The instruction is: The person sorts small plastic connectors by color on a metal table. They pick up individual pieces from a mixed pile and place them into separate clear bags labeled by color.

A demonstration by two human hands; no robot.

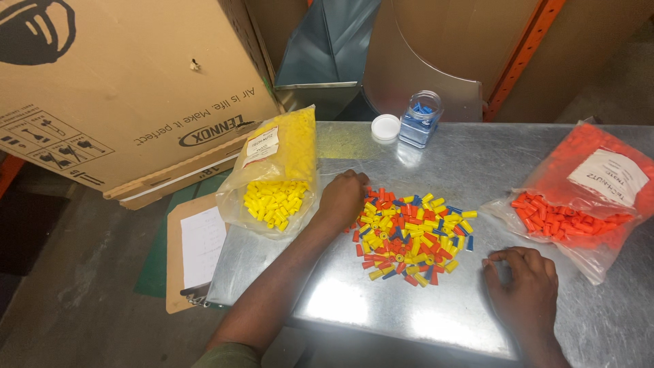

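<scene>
At table centre, mixed wire-nut pile (409,235); left hand (340,197) curled closed on its 9 o'clock edge, right hand (523,283) pinched empty at 4. Yellow bag (279,170) at 9, orange bag (586,191) at 3, blue-filled jar (420,119) w/ lid (385,127) at 12.

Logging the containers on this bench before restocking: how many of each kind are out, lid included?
Clear bag of yellow caps: 1
Clear bag of orange caps: 1
Clear jar of blue caps: 1
Loose white lid: 1
Total: 4
The mixed pile between the hands is too dense to count.
</scene>
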